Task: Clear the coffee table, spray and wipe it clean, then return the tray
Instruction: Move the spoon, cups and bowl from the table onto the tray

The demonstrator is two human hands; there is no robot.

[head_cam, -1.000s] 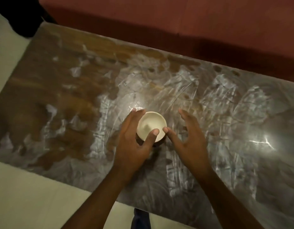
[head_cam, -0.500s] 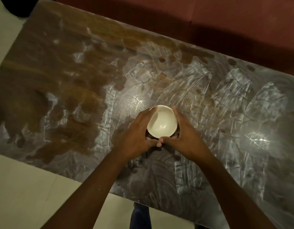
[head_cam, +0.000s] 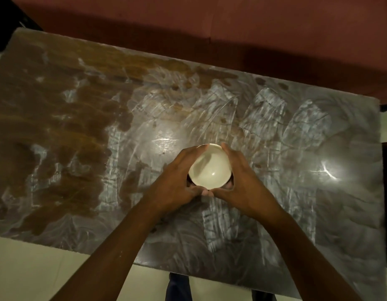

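Observation:
A small cream bowl (head_cam: 210,167) with a dark outside sits near the middle of the coffee table (head_cam: 318,192). My left hand (head_cam: 177,181) curls round its left side and my right hand (head_cam: 244,181) curls round its right side; the thumbs meet at the near rim. The tabletop is dark wood, streaked with pale wet wipe marks over its middle and right, with drier brown patches on the left. No tray is in view.
A dark red sofa (head_cam: 210,29) runs along the table's far edge. Pale floor (head_cam: 36,268) lies along the near edge and at the left. Below the near edge, dark trouser legs (head_cam: 178,287) show.
A second ago only my left hand was on the bowl and my right hand hovered open beside it. Now both hands wrap the bowl. The view has shifted so the table's right end shows.

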